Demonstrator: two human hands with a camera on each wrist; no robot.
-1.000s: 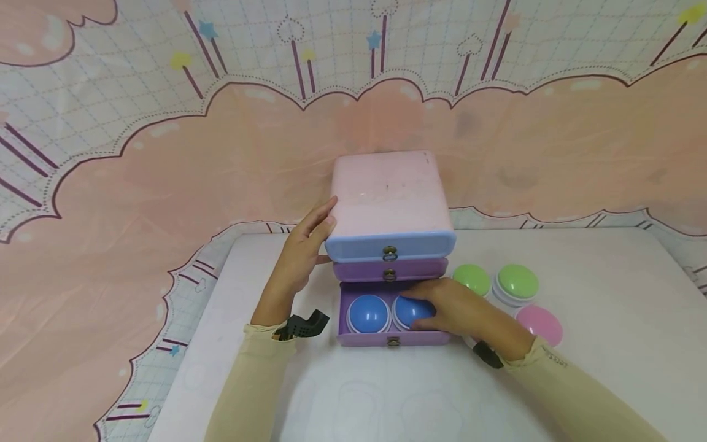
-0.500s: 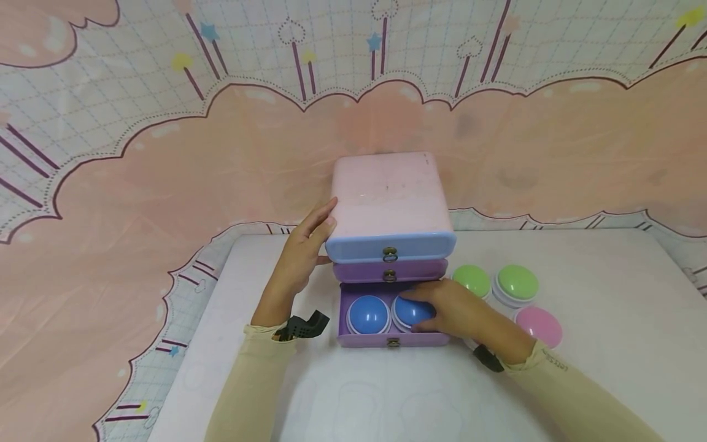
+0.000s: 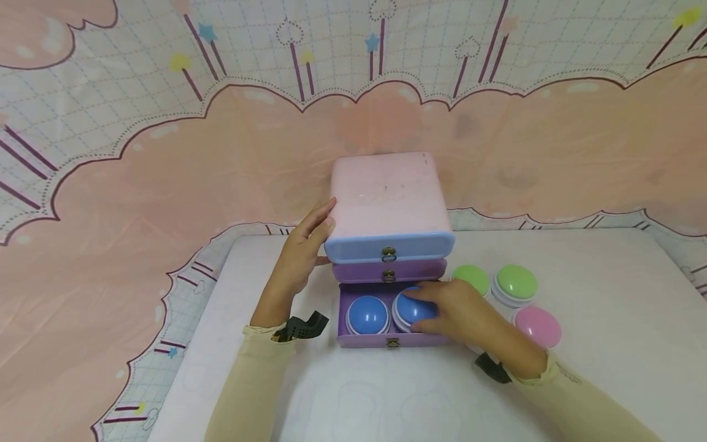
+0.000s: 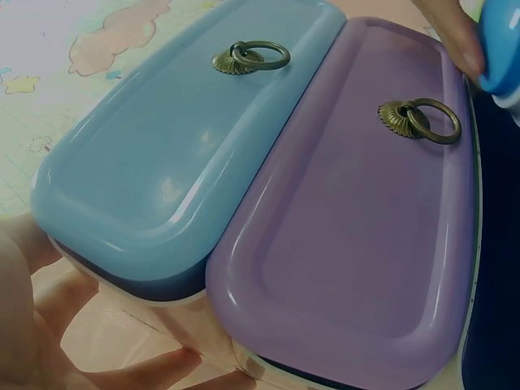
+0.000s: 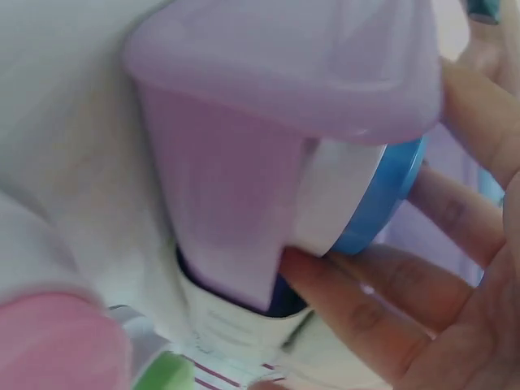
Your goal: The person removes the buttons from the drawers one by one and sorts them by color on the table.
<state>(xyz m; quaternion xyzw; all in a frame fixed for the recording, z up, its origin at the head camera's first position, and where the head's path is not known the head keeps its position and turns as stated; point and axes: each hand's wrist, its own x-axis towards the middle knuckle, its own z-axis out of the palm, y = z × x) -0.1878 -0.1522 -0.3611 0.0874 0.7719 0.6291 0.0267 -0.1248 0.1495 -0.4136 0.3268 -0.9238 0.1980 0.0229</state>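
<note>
A small chest of drawers with a pink top (image 3: 389,193) stands on the table. Its light-blue top drawer (image 3: 359,248) and purple middle drawer (image 3: 353,271) are closed. The purple bottom drawer (image 3: 361,341) is pulled out. My left hand (image 3: 298,255) rests along the chest's left side, fingers extended. Inside the bottom drawer sits a blue dome-topped round button (image 3: 367,315) with a white base. My right hand (image 3: 464,310) grips a second blue button (image 3: 411,309) beside it, slightly tilted. In the right wrist view, fingers (image 5: 357,313) reach around this blue button (image 5: 390,191) at the drawer's side.
Right of the chest, two green buttons (image 3: 517,281) and a pink button (image 3: 537,326) stand on the white table (image 3: 359,399). A patterned cloth (image 3: 552,135) hangs behind the chest. Brass ring pulls (image 4: 422,120) stick out from the drawer fronts.
My right hand has shifted slightly up and right, and the right blue button has risen a little with it. My left hand stays in place.
</note>
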